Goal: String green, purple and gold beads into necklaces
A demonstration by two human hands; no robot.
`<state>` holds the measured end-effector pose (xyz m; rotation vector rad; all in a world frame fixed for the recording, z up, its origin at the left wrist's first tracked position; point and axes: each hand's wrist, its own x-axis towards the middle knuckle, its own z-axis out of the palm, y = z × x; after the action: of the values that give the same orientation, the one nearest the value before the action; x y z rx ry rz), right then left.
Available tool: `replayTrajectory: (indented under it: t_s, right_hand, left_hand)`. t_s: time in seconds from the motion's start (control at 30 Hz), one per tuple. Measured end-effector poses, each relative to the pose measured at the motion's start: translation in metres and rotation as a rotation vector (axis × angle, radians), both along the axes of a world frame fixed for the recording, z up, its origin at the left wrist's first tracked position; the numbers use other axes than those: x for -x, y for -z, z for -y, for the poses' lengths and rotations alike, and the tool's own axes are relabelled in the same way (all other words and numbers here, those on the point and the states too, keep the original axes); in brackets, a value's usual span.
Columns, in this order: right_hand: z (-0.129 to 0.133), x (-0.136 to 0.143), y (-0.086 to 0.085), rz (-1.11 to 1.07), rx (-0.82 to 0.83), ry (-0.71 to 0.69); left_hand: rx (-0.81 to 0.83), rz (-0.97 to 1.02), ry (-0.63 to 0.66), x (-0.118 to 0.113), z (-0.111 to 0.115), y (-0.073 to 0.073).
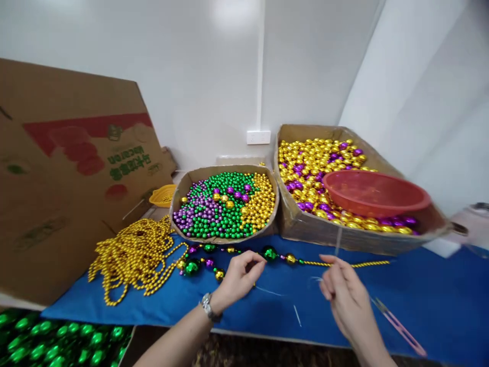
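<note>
My left hand (242,275), with a watch (207,306) at the wrist, is over the blue cloth with thumb and forefinger pinched together; what they hold is too small to name. Beside it lies a strand of green, purple and gold beads (269,253), which runs behind both hands and has a gold beaded section (370,264) to the right. My right hand (341,285) has its fingers closed around a thin pale strip (338,241) that points upward. A fine clear thread (269,291) trails from near my left hand. A short white piece (297,316) lies between the hands.
Behind are a box of small beads (223,240) and a larger box (305,229) with a red basin (376,193). Gold bead chains (132,255) lie left, beside a tall carton (76,178). Pink snips (405,329) rest right. Green beads (64,339) fill the lower left.
</note>
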<state>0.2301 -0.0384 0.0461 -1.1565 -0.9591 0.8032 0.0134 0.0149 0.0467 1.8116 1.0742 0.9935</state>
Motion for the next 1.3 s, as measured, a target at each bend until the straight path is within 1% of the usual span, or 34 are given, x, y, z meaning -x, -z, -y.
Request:
replayTrajectory:
  t_s: [0.07, 0.2, 0.3, 0.4, 0.5, 0.57, 0.63, 0.7, 0.8, 0.9, 0.97, 1.03, 1.1, 1.13, 1.2, 1.27, 1.3]
  right_hand:
    - [-0.007, 0.009, -0.003, -0.051, 0.022, -0.046]
    - [-0.012, 0.016, -0.003, -0.078, 0.05, -0.128]
    - [-0.012, 0.018, -0.001, -0.062, 0.05, -0.171]
    - [-0.012, 0.02, 0.001, -0.023, 0.049, -0.197]
    - [-0.012, 0.021, 0.003, 0.017, 0.053, -0.198]
    - [-0.011, 0.02, 0.003, 0.039, 0.062, -0.198]
    - [-0.01, 0.02, 0.002, 0.064, 0.072, -0.196]
    - [-0.009, 0.017, 0.002, 0.083, 0.069, -0.181]
    - [-0.008, 0.012, 0.005, 0.064, 0.045, -0.119]
    - [-0.008, 0.007, 0.011, 0.003, 0.03, -0.072]
    - [-0.007, 0.006, 0.015, -0.02, 0.04, -0.075]
    - [-0.005, 0.007, 0.019, -0.011, 0.068, -0.093]
    - [-0.002, 0.009, 0.024, 0.028, 0.098, -0.113]
    - [-0.001, 0.01, 0.026, 0.056, 0.11, -0.121]
    - [0.002, 0.011, 0.03, 0.136, 0.127, -0.144]
    - [0.004, 0.013, 0.034, 0.248, 0.155, -0.173]
    - [0.005, 0.015, 0.035, 0.308, 0.168, -0.185]
  left_hand:
    - [0.044, 0.019, 0.049, -0.01, 0.008, 0.004]
    - [0.031, 0.027, 0.123, -0.027, 0.019, 0.016]
    - [0.068, 0.044, 0.148, -0.037, 0.015, 0.02]
    - [0.103, 0.099, 0.179, -0.046, 0.006, 0.02]
    - [0.114, 0.179, 0.212, -0.052, 0.002, 0.019]
    - [0.115, 0.183, 0.218, -0.053, 0.001, 0.019]
    - [0.08, 0.12, 0.21, -0.051, 0.001, 0.021]
    - [-0.002, -0.002, 0.187, -0.045, 0.0, 0.024]
    - [-0.133, -0.252, 0.137, -0.031, -0.006, 0.033]
    - [-0.179, -0.508, 0.097, -0.017, -0.01, 0.044]
    - [-0.202, -0.642, 0.093, -0.01, -0.009, 0.048]
    - [-0.244, -0.686, 0.103, -0.004, -0.008, 0.044]
    - [-0.3, -0.642, 0.07, 0.003, -0.01, 0.033]
    - [-0.333, -0.612, 0.022, 0.008, -0.014, 0.025]
    - [-0.385, -0.6, -0.126, 0.019, -0.028, 0.007]
    - [-0.382, -0.661, -0.266, 0.033, -0.051, -0.007]
    - [-0.358, -0.701, -0.309, 0.04, -0.064, -0.012]
